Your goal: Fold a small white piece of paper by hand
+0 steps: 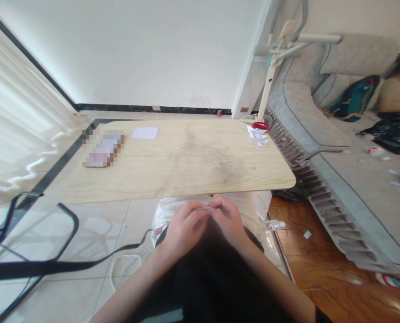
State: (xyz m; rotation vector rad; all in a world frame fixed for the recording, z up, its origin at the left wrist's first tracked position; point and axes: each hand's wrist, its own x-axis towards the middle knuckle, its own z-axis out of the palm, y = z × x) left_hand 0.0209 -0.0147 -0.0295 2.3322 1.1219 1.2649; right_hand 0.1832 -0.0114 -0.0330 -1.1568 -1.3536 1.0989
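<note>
Close to my lap, just off the table's near edge, my left hand [189, 220] and my right hand [227, 217] meet with fingers pinched. Between the fingertips shows a thin edge of pale paper [205, 209]; most of it is hidden by the fingers. Several small folded white paper shapes [258, 134], like little boats, sit at the table's far right corner. Red-handled scissors [261, 126] lie against them. Toward the far left of the tabletop is a flat stack of white paper [145, 133].
The wooden table [173, 170] has dark smudges. A blurred-out flat object [104, 151] lies on its left. A grey sofa [334, 130] stands right, with a seated person [397, 92] and a backpack [356, 98]. A black strap [68, 268] crosses at left; a bottle [274, 224] is at right.
</note>
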